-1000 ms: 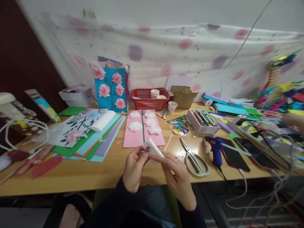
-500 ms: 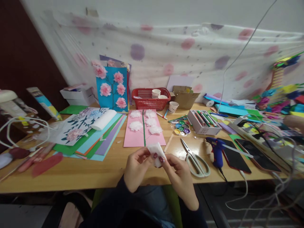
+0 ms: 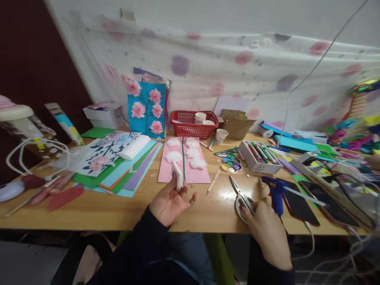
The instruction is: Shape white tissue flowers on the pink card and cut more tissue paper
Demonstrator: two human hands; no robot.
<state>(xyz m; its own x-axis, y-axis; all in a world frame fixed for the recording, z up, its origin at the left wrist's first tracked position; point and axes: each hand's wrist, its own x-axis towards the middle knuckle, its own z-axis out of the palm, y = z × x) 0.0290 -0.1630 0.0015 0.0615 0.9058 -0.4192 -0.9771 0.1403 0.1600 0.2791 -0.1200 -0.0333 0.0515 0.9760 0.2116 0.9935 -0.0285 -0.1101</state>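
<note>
My left hand (image 3: 170, 202) pinches a small folded piece of white tissue paper (image 3: 177, 175) between thumb and fingers, palm turned up. Just beyond it lies a pink sheet (image 3: 166, 174) with white paper puffs (image 3: 173, 157) stuck on either side of a green stem (image 3: 183, 158). To the right, my right hand (image 3: 264, 225) is at the handles of a pair of scissors (image 3: 239, 186), with the fingers curled on the grips. The scissor blades still rest on the table, pointing away from me. My right hand partly hides the handles.
A blue glue gun (image 3: 276, 196) and phones (image 3: 303, 204) lie right of the scissors. Behind are a paint palette (image 3: 230, 163), a box of crayons (image 3: 261, 168), a paper cup (image 3: 221, 136) and a red basket (image 3: 192, 128). Coloured paper (image 3: 139, 174) is stacked at left.
Both hands were together folding the white tissue paper. My right hand has let go and moved right onto the scissors' handles, while my left keeps the paper. The view has shifted slightly.
</note>
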